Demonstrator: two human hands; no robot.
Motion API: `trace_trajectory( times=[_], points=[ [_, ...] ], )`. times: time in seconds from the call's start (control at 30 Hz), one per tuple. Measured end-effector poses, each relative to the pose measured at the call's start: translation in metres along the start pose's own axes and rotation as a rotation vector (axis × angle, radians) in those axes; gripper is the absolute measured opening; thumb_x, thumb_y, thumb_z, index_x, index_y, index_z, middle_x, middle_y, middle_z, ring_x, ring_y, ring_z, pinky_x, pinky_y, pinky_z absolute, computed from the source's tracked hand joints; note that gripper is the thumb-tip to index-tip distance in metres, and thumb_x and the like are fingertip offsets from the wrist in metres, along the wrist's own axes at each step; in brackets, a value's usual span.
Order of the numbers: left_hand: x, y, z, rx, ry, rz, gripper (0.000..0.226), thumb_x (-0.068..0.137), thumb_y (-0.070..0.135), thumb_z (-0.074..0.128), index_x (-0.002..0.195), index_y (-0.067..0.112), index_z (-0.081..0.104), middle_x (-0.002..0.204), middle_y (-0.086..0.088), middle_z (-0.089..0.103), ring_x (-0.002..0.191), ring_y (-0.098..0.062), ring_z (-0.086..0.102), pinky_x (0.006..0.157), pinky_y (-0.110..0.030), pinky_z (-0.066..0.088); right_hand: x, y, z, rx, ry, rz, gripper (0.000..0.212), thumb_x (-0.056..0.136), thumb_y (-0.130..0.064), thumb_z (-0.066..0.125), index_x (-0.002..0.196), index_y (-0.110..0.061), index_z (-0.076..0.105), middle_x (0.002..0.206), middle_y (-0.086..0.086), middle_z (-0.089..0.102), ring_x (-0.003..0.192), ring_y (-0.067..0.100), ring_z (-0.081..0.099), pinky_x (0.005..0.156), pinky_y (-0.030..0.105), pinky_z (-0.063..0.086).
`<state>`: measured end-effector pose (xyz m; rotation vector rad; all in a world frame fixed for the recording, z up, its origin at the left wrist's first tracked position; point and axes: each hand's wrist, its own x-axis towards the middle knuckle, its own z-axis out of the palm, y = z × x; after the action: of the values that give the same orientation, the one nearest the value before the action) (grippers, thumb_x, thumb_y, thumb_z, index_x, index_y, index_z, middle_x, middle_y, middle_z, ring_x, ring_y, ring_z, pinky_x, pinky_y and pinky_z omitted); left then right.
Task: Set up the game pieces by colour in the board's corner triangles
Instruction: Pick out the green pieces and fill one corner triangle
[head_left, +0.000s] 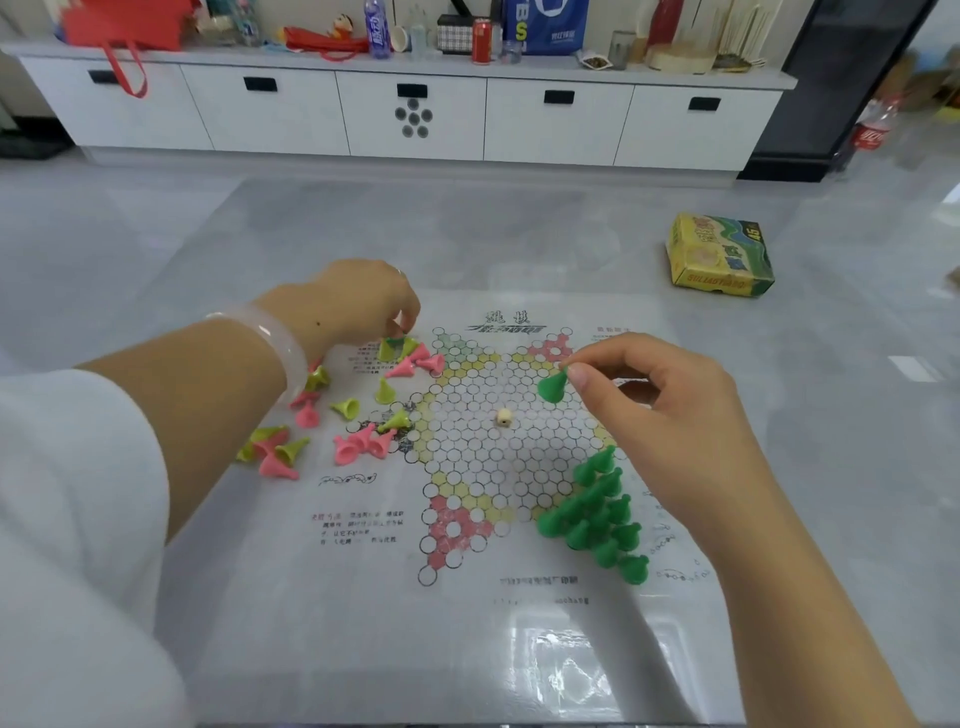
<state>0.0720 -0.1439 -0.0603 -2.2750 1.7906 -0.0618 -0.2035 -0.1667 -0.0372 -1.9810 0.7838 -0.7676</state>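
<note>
Sleeve: white cloth sleeve (67, 519) on the left arm, nearest the camera.
Board: thin printed paper game board (483, 457) with hexagonal circle grid, flat on grey glossy table (208, 234).
Standing set: dark green cone pieces (602, 514) fill the near-right corner triangle.
Loose heap: pink and lime cone pieces (353, 415) — scattered left of the grid.
Right hand (660, 410): fingers pinch one green cone piece (553, 387) above the grid's right side.
Left hand (363, 306): fingertips curled on a lime cone piece (388, 347) — far-left.
Die: small cream die (504, 417) mid-grid.

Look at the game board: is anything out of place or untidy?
Yes. The pink and yellow-green pieces lie tipped over in a mixed heap at the board's left edge, unsorted. Only the dark green pieces stand grouped in a corner. A small die sits mid-board.
</note>
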Motion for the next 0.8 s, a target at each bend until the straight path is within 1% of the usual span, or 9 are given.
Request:
trace_trajectory(
  times=[0.1,0.23,0.3,0.4,0.47,0.57,0.63,0.7,0.8],
  points=[
    [0.001,-0.003,0.001,0.010,0.001,-0.010,0.012,0.088,0.013,0.054,0.094,0.018,0.064,0.104,0.000,0.058,0.098,-0.021,0.056,0.065,-0.027,0.035,0.000,0.001,0.000,-0.001,0.005,0.007,0.013,0.084,-0.021,0.062,0.077,-0.032,0.065,0.077,-0.017,0.065,0.075,-0.007,0.057,0.065,0.002,0.043],
    [-0.001,-0.004,0.003,-0.075,0.013,-0.068,0.015,0.092,0.012,0.048,0.102,0.011,0.059,0.111,-0.007,0.056,0.097,-0.023,0.052,0.073,-0.030,0.039,0.000,0.000,0.002,0.000,-0.001,0.002,0.013,0.084,-0.021,0.062,0.077,-0.031,0.065,0.077,-0.017,0.065,0.075,-0.007,0.057,0.064,0.002,0.042],
    [-0.007,0.001,-0.003,-0.257,0.093,-0.121,0.013,0.094,0.013,0.043,0.101,0.008,0.053,0.109,-0.011,0.058,0.087,-0.024,0.050,0.071,-0.032,0.039,0.000,0.000,0.003,-0.005,-0.004,0.002,0.014,0.084,-0.021,0.062,0.077,-0.032,0.065,0.078,-0.017,0.065,0.076,-0.007,0.058,0.065,0.002,0.043],
    [-0.028,0.015,-0.021,-0.604,0.206,-0.205,0.009,0.096,0.018,0.040,0.093,0.012,0.046,0.099,-0.010,0.061,0.074,-0.027,0.055,0.059,-0.032,0.039,0.001,0.001,0.002,-0.005,0.011,0.019,0.014,0.084,-0.020,0.062,0.077,-0.032,0.065,0.078,-0.018,0.065,0.073,-0.008,0.058,0.062,0.002,0.042],
    [-0.050,0.031,-0.031,-0.787,0.285,-0.239,0.007,0.095,0.019,0.041,0.091,0.015,0.045,0.090,-0.002,0.063,0.059,-0.017,0.048,0.052,-0.026,0.038,0.002,0.001,-0.001,0.007,0.024,0.042,0.015,0.084,-0.020,0.062,0.076,-0.032,0.065,0.077,-0.018,0.065,0.070,-0.010,0.057,0.059,0.002,0.042],
    [-0.087,0.061,-0.036,-1.177,0.383,-0.342,0.007,0.095,0.024,0.044,0.094,0.023,0.051,0.070,0.011,0.066,0.049,-0.005,0.045,0.044,-0.010,0.036,0.001,0.006,-0.003,-0.030,0.010,0.085,0.014,0.084,-0.019,0.063,0.075,-0.029,0.066,0.081,-0.017,0.066,0.072,-0.008,0.058,0.059,0.004,0.043],
    [-0.111,0.082,-0.031,-1.465,0.368,-0.385,0.016,0.095,0.027,0.043,0.093,0.029,0.059,0.061,0.013,0.063,0.044,0.003,0.043,0.045,-0.011,0.036,0.000,0.010,-0.003,-0.085,-0.010,0.124,0.011,0.083,-0.020,0.064,0.075,-0.027,0.067,0.085,-0.015,0.066,0.078,-0.002,0.059,0.065,0.011,0.044],
    [-0.127,0.099,-0.022,-1.667,0.302,-0.412,0.022,0.094,0.026,0.044,0.087,0.025,0.064,0.059,0.012,0.060,0.043,0.000,0.038,0.045,-0.013,0.034,-0.001,0.014,-0.004,-0.120,-0.038,0.154,0.009,0.083,-0.020,0.064,0.076,-0.026,0.068,0.089,-0.013,0.064,0.083,0.002,0.058,0.070,0.019,0.043],
    [-0.138,0.112,-0.010,-1.779,0.193,-0.441,0.015,0.091,0.025,0.050,0.084,0.019,0.062,0.060,0.009,0.065,0.044,-0.004,0.033,0.039,-0.011,0.030,-0.005,0.017,-0.004,-0.207,-0.103,0.165,0.008,0.082,-0.022,0.064,0.077,-0.027,0.067,0.093,-0.014,0.058,0.088,0.003,0.054,0.076,0.022,0.040]
  ],
)
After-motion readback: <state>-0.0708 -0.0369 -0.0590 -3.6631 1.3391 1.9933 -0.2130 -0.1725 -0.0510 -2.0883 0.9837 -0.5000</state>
